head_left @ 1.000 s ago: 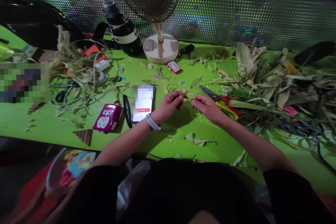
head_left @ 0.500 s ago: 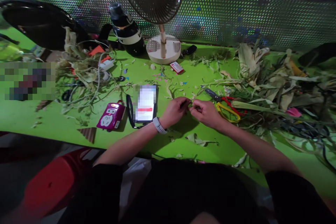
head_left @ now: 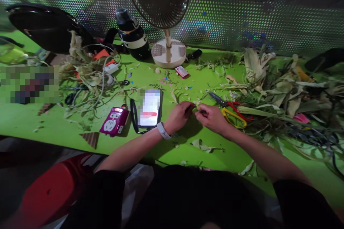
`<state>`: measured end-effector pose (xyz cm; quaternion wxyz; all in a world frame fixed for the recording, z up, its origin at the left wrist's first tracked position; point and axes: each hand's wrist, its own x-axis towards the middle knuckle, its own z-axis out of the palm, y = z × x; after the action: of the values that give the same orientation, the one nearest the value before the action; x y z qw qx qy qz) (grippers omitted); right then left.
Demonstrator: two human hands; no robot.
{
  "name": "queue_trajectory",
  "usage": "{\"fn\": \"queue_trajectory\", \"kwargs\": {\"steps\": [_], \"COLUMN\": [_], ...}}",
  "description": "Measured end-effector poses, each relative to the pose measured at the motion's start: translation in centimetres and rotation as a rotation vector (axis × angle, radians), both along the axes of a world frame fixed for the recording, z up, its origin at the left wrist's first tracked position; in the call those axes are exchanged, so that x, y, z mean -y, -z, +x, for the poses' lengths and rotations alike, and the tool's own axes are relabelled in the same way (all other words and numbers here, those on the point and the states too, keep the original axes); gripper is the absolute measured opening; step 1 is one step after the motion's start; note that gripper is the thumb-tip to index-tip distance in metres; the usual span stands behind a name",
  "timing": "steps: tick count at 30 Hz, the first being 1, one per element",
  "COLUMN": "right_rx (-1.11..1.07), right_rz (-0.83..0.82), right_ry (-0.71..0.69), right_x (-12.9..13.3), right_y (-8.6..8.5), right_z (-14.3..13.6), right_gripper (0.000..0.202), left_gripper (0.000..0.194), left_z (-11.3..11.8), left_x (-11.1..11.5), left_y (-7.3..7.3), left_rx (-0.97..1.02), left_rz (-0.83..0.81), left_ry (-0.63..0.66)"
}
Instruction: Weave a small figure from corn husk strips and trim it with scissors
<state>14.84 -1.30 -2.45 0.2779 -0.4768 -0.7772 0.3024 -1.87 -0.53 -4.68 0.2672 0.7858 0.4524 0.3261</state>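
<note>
Closer together than a second ago, the left hand (head_left: 179, 116) and the right hand (head_left: 213, 117) now nearly meet fingertip to fingertip in the head view. Both have their fingers bent and drawn closed, pinching a small greenish piece (head_left: 196, 108) between them; the fingers hide most of it, so its shape is unclear. It sits above the green table (head_left: 185, 155), near the middle.

Just beside the right hand, on its right, lie scissors (head_left: 218, 100) with red and yellow handles, by a heap of dried leaves and stems (head_left: 285, 94). A lit phone (head_left: 150, 109) lies left of the left hand, with a purple power socket (head_left: 115, 121) farther left. A loose leaf (head_left: 204, 146) lies on the near side of the hands. Beyond them are a red and white box (head_left: 182, 72), a fan (head_left: 168, 53) and a dark bottle (head_left: 134, 41).
</note>
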Motion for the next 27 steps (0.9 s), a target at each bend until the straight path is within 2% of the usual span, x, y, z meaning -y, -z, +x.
{"fn": "queue_trajectory", "kwargs": {"steps": [8, 10, 15, 19, 22, 27], "right_rx": [0.01, 0.033, 0.058, 0.0, -0.091, -0.445], "right_rz": [0.082, 0.104, 0.135, 0.117, -0.042, -0.52], "right_ry": [0.116, 0.097, 0.045, 0.032, 0.016, 0.022], "right_x": [-0.1, 0.0, -0.3, -1.1, -1.4, -1.6], "right_y": [-0.2, -0.1, 0.4, 0.6, 0.3, -0.1], "right_z": [0.2, 0.3, 0.5, 1.1, 1.2, 0.6], "right_gripper": [0.033, 0.033, 0.031, 0.021, 0.012, 0.02], "left_gripper": [0.019, 0.017, 0.02, 0.026, 0.027, 0.027], "left_z": [0.2, 0.2, 0.1, 0.1, 0.2, 0.5], "left_x": [0.6, 0.6, 0.2, 0.1, 0.1, 0.3], "left_y": [0.0, -0.1, -0.3, -0.3, -0.4, -0.4], "left_rx": [-0.025, 0.054, 0.402, 0.507, 0.55, 0.649], "left_rz": [0.066, 0.019, -0.234, -0.287, -0.314, -0.422], "left_ry": [0.001, -0.027, -0.057, -0.077, -0.084, -0.103]}}
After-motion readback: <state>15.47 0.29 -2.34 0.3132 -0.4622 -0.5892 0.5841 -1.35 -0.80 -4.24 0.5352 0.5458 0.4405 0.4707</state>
